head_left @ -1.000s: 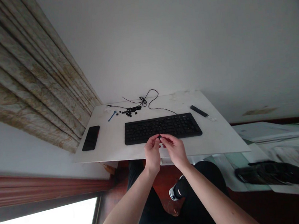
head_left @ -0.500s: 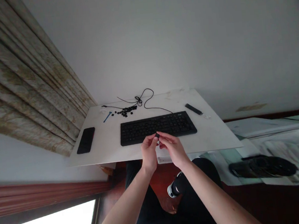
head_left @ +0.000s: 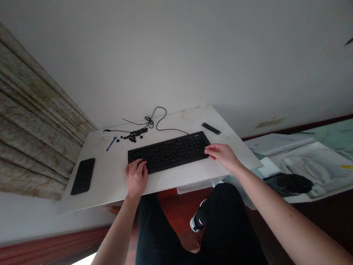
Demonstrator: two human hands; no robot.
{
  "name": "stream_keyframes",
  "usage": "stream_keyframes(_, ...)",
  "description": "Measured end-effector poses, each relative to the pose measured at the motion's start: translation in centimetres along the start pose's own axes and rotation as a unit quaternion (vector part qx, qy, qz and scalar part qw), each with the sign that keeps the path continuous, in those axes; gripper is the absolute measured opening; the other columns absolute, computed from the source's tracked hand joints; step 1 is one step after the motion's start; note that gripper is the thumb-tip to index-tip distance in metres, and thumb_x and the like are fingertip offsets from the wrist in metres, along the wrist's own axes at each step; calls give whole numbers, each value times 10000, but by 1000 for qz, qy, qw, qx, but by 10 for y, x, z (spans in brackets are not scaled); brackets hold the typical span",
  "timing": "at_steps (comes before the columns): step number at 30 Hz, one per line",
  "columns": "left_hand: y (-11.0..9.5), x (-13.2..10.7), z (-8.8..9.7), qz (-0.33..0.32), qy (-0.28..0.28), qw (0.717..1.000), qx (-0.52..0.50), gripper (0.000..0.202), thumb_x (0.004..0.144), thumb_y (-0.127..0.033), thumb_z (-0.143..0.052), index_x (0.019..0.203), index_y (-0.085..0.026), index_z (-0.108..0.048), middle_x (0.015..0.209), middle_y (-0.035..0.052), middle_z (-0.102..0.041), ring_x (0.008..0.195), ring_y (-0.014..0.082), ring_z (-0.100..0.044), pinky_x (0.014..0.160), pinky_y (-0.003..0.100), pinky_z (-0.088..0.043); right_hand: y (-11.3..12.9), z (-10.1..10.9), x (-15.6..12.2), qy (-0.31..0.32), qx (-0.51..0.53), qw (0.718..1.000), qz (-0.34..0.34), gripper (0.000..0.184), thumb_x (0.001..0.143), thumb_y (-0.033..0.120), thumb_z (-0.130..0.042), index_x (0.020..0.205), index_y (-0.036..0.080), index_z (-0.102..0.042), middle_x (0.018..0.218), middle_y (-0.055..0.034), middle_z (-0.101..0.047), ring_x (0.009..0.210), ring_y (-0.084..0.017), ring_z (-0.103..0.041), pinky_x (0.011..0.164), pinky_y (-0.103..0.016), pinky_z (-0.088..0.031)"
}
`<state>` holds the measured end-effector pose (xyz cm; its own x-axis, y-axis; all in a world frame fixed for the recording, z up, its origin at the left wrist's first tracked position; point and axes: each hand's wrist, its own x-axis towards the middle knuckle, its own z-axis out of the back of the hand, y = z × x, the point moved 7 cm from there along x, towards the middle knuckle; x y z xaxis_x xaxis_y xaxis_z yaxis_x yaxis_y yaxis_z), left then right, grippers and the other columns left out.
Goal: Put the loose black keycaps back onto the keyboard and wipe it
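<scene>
A black keyboard (head_left: 169,152) lies across the middle of a white table (head_left: 106,185). My left hand (head_left: 136,177) grips the keyboard's left front corner, fingers curled over its edge. My right hand (head_left: 222,154) is closed on the keyboard's right end, fingers on the outermost keys. The keyboard's black cable (head_left: 152,120) runs in loops towards the back of the table. A small pile of loose black keycaps (head_left: 132,135) lies behind the keyboard on the left, with a blue tool (head_left: 111,143) beside it.
A black phone (head_left: 83,182) lies at the table's left. A slim black stick-shaped object (head_left: 211,128) sits at the back right. A curtain (head_left: 22,122) hangs on the left. Papers and a dark object (head_left: 289,183) lie on the floor to the right.
Both hands had been pinched together on a small black piece in front of the keyboard's middle. They have parted and now sit at the keyboard's two ends. My view has swung right.
</scene>
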<state>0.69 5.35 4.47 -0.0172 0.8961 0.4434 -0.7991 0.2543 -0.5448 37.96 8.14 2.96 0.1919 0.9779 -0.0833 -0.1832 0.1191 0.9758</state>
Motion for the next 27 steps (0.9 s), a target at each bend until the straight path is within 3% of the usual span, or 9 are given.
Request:
stream_keyframes(4,22,-1,5,13,-12,998,53,250,913,-288,-535,1105,-229,-684,1285,126,-621,1223,333,-540,1134,525,-305,6,15,34,19,-118,991,58,278,680,445,-745,767,182,-757,729,-53,-724,636,-179,-600,622,-325,-461)
stream_keyframes(7,24,0,-1,23,-5,998,57,284,923,-317,-531,1153,-213,-662,1335,141,-588,1249,337,-528,1146,525,-304,11,1,56,85,-187,975,87,168,704,360,-738,738,197,-759,749,-43,-734,674,-187,-624,675,-332,-473)
stream_keyframes(12,26,3,-5,16,3,997,74,307,951,-346,-486,1157,-191,-653,1330,142,-591,1256,312,-542,1111,503,-393,7,-13,82,180,-285,938,79,81,737,280,-741,754,209,-774,795,-50,-751,755,-208,-663,720,-329,-490)
stream_keyframes(19,30,5,-3,13,-11,997,73,300,957,-355,-478,1132,-197,-663,1293,129,-613,1240,292,-563,1099,487,-430,3,-17,92,245,-331,908,75,111,779,283,-704,814,225,-792,880,-63,-768,864,-253,-687,830,-374,-508)
stream_keyframes(27,34,7,-2,28,-9,998,47,286,946,-338,-495,1127,-203,-671,1282,122,-615,1228,290,-566,1097,489,-429,5,-17,94,240,-324,913,67,113,769,308,-708,793,240,-795,881,-51,-766,864,-255,-682,847,-391,-497)
